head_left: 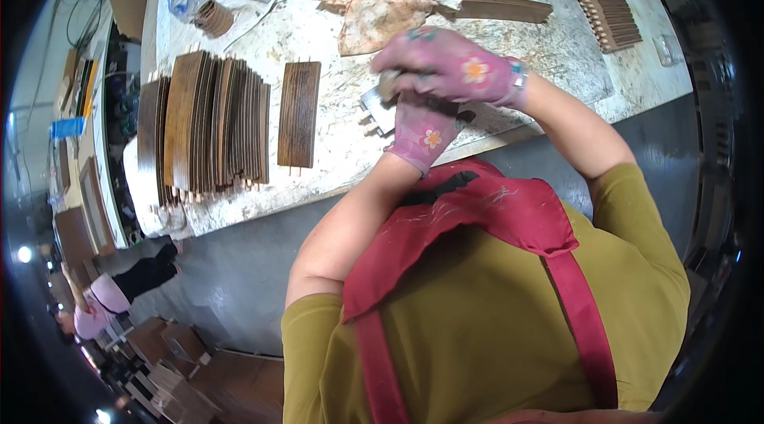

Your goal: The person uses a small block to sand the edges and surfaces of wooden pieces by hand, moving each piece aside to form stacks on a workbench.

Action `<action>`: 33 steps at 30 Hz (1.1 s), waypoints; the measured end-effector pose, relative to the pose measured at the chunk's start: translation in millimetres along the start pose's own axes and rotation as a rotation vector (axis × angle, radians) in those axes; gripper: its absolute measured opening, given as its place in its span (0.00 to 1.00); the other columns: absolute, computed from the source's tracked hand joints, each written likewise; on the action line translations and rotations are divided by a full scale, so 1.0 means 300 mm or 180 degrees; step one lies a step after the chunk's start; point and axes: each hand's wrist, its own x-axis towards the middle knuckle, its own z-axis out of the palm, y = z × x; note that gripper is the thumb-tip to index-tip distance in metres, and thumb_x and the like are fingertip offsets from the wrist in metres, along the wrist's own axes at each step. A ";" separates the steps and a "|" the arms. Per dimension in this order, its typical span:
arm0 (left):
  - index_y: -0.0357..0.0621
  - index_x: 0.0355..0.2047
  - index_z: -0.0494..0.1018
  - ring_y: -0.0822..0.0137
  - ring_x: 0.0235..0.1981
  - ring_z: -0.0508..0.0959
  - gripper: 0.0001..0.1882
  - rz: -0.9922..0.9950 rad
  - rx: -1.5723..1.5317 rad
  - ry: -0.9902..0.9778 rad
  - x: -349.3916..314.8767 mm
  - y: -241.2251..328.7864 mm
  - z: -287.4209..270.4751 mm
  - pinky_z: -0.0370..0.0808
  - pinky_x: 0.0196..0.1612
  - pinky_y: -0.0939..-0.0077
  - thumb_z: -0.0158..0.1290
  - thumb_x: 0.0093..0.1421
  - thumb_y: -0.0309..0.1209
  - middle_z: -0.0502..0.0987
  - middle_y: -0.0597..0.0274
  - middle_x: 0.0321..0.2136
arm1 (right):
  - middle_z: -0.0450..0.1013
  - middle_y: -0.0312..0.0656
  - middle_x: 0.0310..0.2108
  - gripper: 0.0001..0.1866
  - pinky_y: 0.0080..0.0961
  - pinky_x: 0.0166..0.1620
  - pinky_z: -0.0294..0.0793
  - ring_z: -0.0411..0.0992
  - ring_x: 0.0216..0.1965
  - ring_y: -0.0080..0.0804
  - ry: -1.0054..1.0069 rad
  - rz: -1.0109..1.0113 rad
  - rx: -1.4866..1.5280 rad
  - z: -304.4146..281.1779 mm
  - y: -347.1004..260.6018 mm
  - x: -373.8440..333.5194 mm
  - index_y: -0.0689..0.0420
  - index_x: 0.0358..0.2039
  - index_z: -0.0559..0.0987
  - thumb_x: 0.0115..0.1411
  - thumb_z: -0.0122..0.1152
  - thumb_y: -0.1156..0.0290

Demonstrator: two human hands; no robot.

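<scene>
- Right hand, pink floral glove: fingers curled over the left, motion-blurred; I cannot tell whether they grasp the grey-brown lump at their tips.
- Left hand, matching glove: beneath the right, fingers mostly covered; I cannot tell its grip.
- Pegged piece, glare-bright: at the hands, over the table's near side, short pegs at its left end.
- Dark-brown wooden slat, single: lying left of the hands, pegs at both ends.
- Slat stack: packed side by side, further left.
- Stained cloth: crumpled, beyond the hands, beside another slat.
- Worktable: whitish, stained, beneath all I list.
</scene>
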 end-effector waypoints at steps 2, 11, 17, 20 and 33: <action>0.46 0.65 0.55 0.52 0.68 0.50 0.39 0.0198 -0.0153 0.0847 0.023 -0.056 0.180 0.47 0.69 0.59 0.53 0.57 0.49 0.56 0.49 0.64 | 0.73 0.46 0.44 0.19 0.37 0.49 0.71 0.73 0.45 0.45 -0.0891 -0.0257 -0.0104 0.053 -0.002 0.071 0.53 0.49 0.74 0.58 0.54 0.62; 0.46 0.59 0.65 0.51 0.62 0.62 0.34 0.0111 0.0477 0.0768 -0.014 -0.016 0.088 0.54 0.65 0.54 0.50 0.57 0.52 0.65 0.52 0.59 | 0.74 0.46 0.35 0.11 0.38 0.39 0.76 0.75 0.37 0.47 -0.0836 -0.0852 -0.1334 0.159 0.076 0.201 0.57 0.37 0.75 0.59 0.51 0.65; 0.45 0.53 0.71 0.43 0.57 0.64 0.31 0.0033 0.0759 0.1196 -0.037 -0.027 -0.055 0.60 0.58 0.46 0.58 0.51 0.47 0.67 0.44 0.53 | 0.75 0.42 0.41 0.18 0.33 0.44 0.74 0.76 0.40 0.38 0.0603 0.0070 -0.0630 -0.027 0.161 0.096 0.53 0.48 0.75 0.57 0.61 0.66; 0.49 0.60 0.63 0.48 0.54 0.66 0.37 0.0090 0.0293 0.0971 -0.032 -0.068 -0.096 0.65 0.55 0.53 0.60 0.51 0.41 0.66 0.46 0.51 | 0.74 0.45 0.40 0.19 0.30 0.46 0.73 0.75 0.42 0.36 0.1295 0.0410 -0.0399 -0.148 0.138 -0.060 0.58 0.49 0.74 0.60 0.59 0.63; 0.42 0.59 0.65 0.48 0.49 0.73 0.28 0.0198 0.0039 0.0190 0.019 -0.135 -0.277 0.68 0.54 0.59 0.50 0.63 0.44 0.73 0.46 0.48 | 0.76 0.42 0.38 0.22 0.22 0.41 0.76 0.74 0.38 0.30 0.2944 0.2426 0.0780 -0.092 0.102 -0.471 0.60 0.45 0.77 0.56 0.66 0.57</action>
